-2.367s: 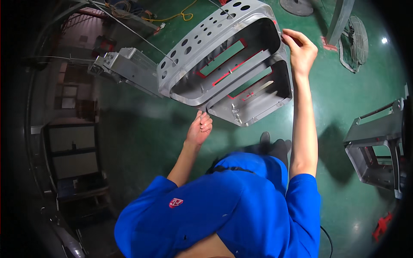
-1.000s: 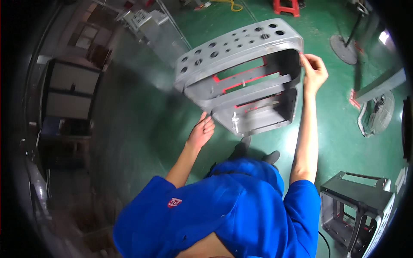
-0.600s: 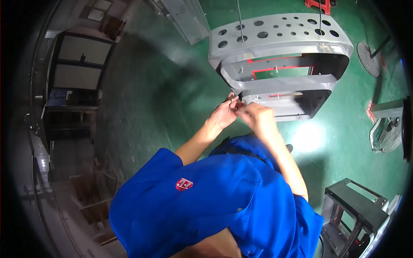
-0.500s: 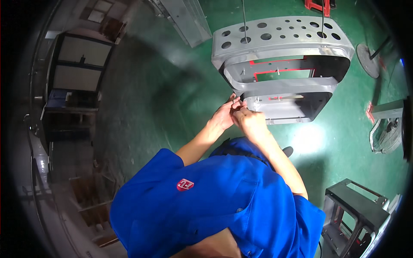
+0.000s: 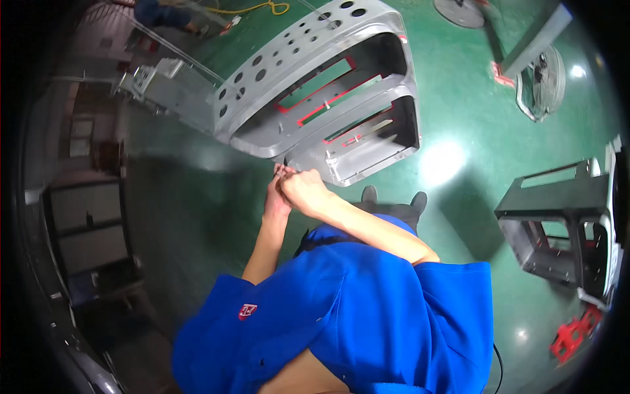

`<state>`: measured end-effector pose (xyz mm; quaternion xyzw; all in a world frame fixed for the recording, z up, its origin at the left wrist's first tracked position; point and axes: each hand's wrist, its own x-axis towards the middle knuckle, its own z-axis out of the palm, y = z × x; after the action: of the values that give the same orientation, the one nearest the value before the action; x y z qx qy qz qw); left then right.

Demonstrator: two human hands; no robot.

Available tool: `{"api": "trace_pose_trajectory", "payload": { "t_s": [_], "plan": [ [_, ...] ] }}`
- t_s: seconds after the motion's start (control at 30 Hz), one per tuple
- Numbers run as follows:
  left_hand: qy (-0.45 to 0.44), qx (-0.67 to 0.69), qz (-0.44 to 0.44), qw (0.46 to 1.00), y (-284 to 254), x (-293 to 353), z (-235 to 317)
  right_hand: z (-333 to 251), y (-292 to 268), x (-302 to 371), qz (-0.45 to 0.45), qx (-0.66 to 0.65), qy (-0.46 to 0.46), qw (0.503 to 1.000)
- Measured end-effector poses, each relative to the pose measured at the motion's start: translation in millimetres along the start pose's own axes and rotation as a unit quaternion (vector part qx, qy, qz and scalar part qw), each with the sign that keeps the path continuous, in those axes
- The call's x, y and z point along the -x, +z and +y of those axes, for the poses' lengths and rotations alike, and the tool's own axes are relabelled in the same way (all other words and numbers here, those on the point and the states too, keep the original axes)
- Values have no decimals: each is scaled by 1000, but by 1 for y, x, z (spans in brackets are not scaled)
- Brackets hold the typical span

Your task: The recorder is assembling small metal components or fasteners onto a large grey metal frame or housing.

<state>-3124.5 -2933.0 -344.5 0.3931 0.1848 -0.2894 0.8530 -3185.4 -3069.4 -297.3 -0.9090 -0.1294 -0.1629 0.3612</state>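
Observation:
A grey sheet-metal housing (image 5: 279, 82) with round holes along its top panel and two large openings hangs from thin rods in front of me. Red edging shows around the cut-outs inside it. Both my hands meet at its lower near-left corner. My left hand (image 5: 276, 200) is closed, its fingertips up against that corner. Over and beside it lies my right hand (image 5: 306, 192), its fingers curled in and partly covering the left one's. Whatever is between the fingers of either hand is hidden.
At right on the green floor stands another grey housing (image 5: 551, 187), with red parts (image 5: 577, 331) below it. Farther off are a floor fan (image 5: 550, 82), a post (image 5: 535, 43) and a round base (image 5: 459, 12). Another person (image 5: 161, 14) and a yellow cord (image 5: 279, 8) are at far left.
My view has turned, so the hanging housing now appears slanted and farther left. My hands stay together at the same corner, the right now overlapping the left more.

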Motion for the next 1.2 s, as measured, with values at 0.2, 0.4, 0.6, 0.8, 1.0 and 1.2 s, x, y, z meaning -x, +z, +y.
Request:
{"api": "trace_pose_trajectory", "payload": {
  "t_s": [0.2,0.4,0.6,0.8,1.0,1.2],
  "plan": [
    [-42,165,-81,982,-9,0,0,59,-73,67,168,-366,268,875],
    [-30,140,-55,988,-3,3,-3,198,-98,138,509,-268,376,726],
    [-45,138,-34,989,6,9,-2,229,-87,120,469,-249,394,751],
    [-46,149,-41,987,1,7,2,238,-90,106,460,-251,367,769],
    [7,11,-25,1000,-18,13,7,241,-90,77,437,-280,367,772],
    [45,-95,32,994,-13,33,-25,242,-107,91,447,-249,376,773]
  ]
}}
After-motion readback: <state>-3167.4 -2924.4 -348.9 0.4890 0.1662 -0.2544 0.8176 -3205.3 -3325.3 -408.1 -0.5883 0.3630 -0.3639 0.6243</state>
